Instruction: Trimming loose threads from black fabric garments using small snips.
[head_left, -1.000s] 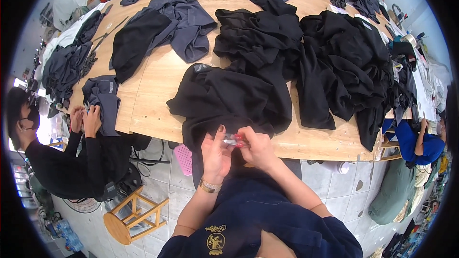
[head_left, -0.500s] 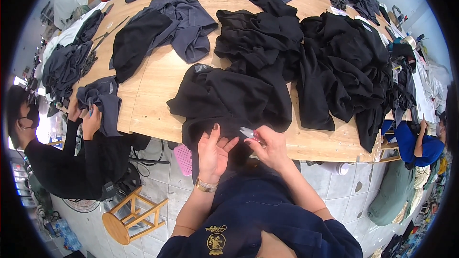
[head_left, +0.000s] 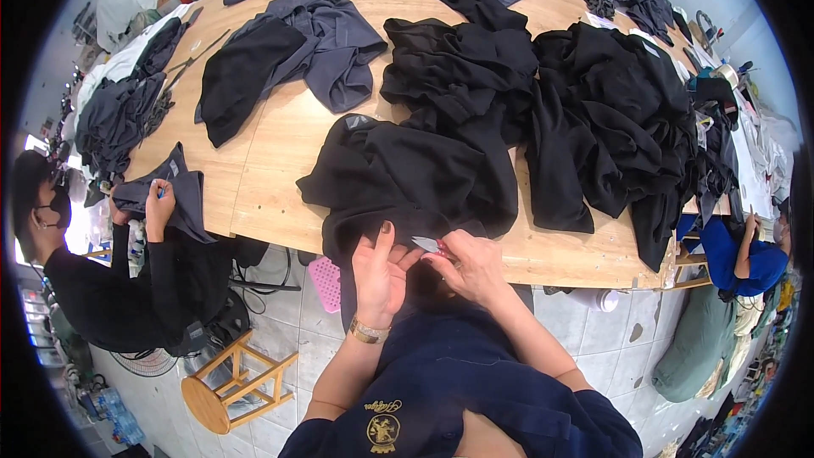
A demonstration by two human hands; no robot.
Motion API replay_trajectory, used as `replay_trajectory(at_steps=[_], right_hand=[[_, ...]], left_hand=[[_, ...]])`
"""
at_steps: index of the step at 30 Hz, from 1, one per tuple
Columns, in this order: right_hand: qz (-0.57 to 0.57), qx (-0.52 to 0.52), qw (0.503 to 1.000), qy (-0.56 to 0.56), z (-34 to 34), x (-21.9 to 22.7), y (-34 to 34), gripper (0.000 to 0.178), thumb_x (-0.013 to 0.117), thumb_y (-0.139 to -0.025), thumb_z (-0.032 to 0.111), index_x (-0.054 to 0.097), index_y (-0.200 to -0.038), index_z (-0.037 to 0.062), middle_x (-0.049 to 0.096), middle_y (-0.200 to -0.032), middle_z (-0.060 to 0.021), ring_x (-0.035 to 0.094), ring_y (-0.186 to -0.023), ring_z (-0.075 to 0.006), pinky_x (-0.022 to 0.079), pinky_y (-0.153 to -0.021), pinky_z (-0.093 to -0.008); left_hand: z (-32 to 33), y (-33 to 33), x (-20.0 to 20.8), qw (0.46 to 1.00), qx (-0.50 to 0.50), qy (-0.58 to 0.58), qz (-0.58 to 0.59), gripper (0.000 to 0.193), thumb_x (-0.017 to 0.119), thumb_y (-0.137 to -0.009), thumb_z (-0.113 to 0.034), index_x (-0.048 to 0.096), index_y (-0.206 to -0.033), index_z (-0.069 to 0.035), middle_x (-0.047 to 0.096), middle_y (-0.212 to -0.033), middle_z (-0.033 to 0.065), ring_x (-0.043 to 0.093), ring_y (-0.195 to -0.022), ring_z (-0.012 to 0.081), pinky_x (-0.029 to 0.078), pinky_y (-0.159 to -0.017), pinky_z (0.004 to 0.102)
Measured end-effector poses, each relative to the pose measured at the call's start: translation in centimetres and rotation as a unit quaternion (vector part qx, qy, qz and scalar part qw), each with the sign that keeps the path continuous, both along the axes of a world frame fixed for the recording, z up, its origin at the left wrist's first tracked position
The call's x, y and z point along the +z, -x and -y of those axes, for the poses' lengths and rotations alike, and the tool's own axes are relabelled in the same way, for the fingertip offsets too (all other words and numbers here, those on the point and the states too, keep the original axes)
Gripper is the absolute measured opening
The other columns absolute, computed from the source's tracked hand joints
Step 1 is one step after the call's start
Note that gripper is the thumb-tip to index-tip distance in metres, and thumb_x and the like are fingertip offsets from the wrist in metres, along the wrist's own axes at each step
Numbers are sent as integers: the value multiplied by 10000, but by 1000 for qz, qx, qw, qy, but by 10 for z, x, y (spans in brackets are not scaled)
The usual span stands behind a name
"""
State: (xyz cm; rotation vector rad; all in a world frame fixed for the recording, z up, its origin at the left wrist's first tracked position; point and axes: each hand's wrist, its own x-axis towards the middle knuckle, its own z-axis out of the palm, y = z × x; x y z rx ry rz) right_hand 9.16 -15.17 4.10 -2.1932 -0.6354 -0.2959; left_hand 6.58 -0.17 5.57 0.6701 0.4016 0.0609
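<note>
Grasping the snips (head_left: 426,244), the fingers of the right hand (head_left: 472,265) curl around the handle, the pale pointed blades directed toward 10 o'clock (clock positions are read from the gap between the hands, 12 being the far side). The left hand (head_left: 378,282) lies at 9 o'clock of the tool, palm exposed and fingers loosely released, the thumb standing apart; whether its fingertips touch the blades cannot be told. A bracelet (head_left: 370,332) encircles the left wrist. At 12 o'clock, just beyond both hands, a black garment (head_left: 407,178) lies rumpled on the wooden surface (head_left: 271,153), its near part reaching the edge. A black heap (head_left: 458,68) adjoins it toward 1 o'clock, and a larger black pile (head_left: 615,114) occupies 2 o'clock. Grey garments (head_left: 339,55) rest at 11 o'clock. Beside the surface, at 9 o'clock, a co-worker (head_left: 110,288) in black handles a grey cloth (head_left: 182,199). A wooden stool (head_left: 208,394) lies at 8 o'clock, and a person in blue (head_left: 746,259) occupies 3 o'clock.
</note>
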Motion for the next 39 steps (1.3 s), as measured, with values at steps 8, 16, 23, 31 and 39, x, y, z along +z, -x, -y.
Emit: replay_trajectory(at_steps=[8, 16, 23, 31, 39], right_hand=[[37, 3, 999, 25, 1, 4, -3, 311, 701, -740, 328, 521, -692, 79, 496, -612, -57, 527, -506, -248, 398, -468, -325], [41, 26, 997, 52, 4, 10, -8, 324, 684, -752, 357, 513, -701, 87, 491, -610, -52, 528, -510, -238, 396, -471, -326], [72, 43, 992, 99, 7, 17, -13, 325, 683, -747, 369, 513, -692, 97, 478, -605, -43, 530, -510, -217, 383, -463, -315], [59, 27, 998, -11, 15, 13, -19, 253, 705, -766, 256, 538, -732, 69, 487, -588, -27, 492, -485, -164, 377, -476, -279], [-219, -32, 937, -269, -19, 3, -10, 186, 679, -776, 82, 606, -926, -2, 623, -673, -48, 528, -533, -62, 412, -494, -218]], left_hand=[[4, 0, 4, 999, 12, -30, 8, 179, 558, -906, -148, 504, -1027, -27, 621, -977, 112, 648, -856, 214, 574, -698, 334], [4, 0, -2, 994, 30, -105, 23, 177, 563, -901, -132, 507, -1028, -22, 621, -962, 98, 660, -795, 200, 589, -644, 326], [3, 2, -6, 989, 25, -144, 38, 182, 567, -898, -126, 501, -1025, -14, 624, -949, 102, 661, -791, 206, 589, -657, 339], [1, 1, -3, 989, 11, -146, 10, 182, 560, -902, -132, 505, -1030, -15, 625, -948, 101, 658, -807, 199, 591, -670, 358], [7, 0, -3, 992, 27, -124, 4, 151, 589, -880, -98, 489, -970, -29, 597, -917, 72, 616, -773, 135, 588, -665, 345]])
